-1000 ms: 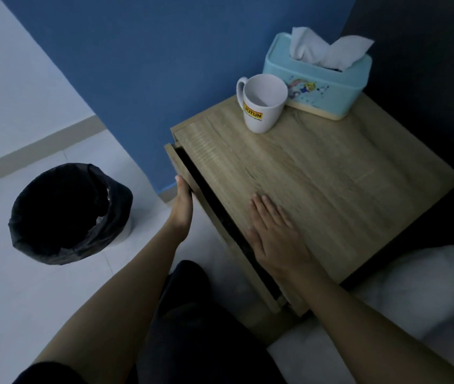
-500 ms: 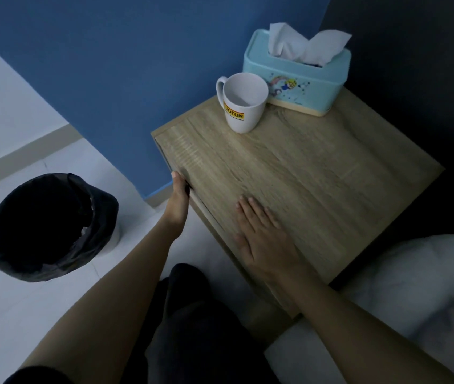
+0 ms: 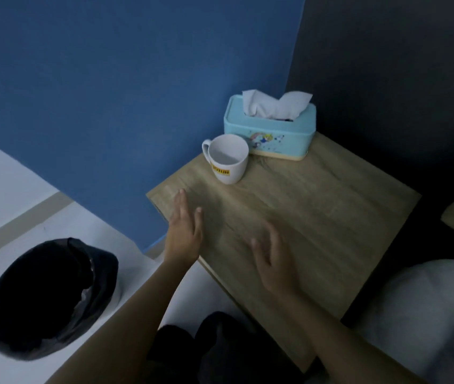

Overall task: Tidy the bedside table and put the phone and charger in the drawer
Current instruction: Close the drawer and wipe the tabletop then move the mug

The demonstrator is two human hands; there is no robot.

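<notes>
The wooden bedside table stands in the corner between a blue wall and a dark wall. Its drawer front is flush with the table's left edge, so the drawer looks closed. My left hand hovers over the table's near left corner, fingers straight and slightly apart, holding nothing. My right hand floats above the front of the tabletop, fingers spread, also empty. No phone or charger is visible. A white mug with a yellow label and a light blue tissue box sit at the back of the tabletop.
A bin lined with a black bag stands on the white floor to the left. White bedding lies at the lower right. My dark-clothed knees are just below the table's front edge.
The drawer has gone from partly open to closed under my left hand. Both hands have since lifted off the drawer front and tabletop and now hover above the table.
</notes>
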